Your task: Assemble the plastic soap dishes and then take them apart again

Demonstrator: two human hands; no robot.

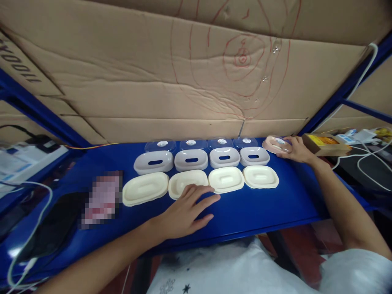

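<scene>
My left hand (pixel 186 212) is open with its fingers spread. It covers the front edge of a cream oval base (pixel 176 185); I cannot tell whether it touches it. At the far right, my right hand (pixel 295 150) has its fingers around the right end of a pinkish oval box with a clear lid (pixel 273 143). Several cream oval bases, such as the rightmost one (pixel 261 177), form the front row. Behind them stand several pale lilac oval shells with slots (pixel 224 163). Clear oval lids with round stickers (pixel 190 143) make up the back row.
All of this lies on a blue tabletop (pixel 232 216). A cardboard wall (pixel 137 81) with red rings stands behind. A blurred pinkish item (pixel 102 200) and a black pouch (pixel 56 218) are at left. An open cardboard box (pixel 324 145) and white cables (pixel 361 157) are at right.
</scene>
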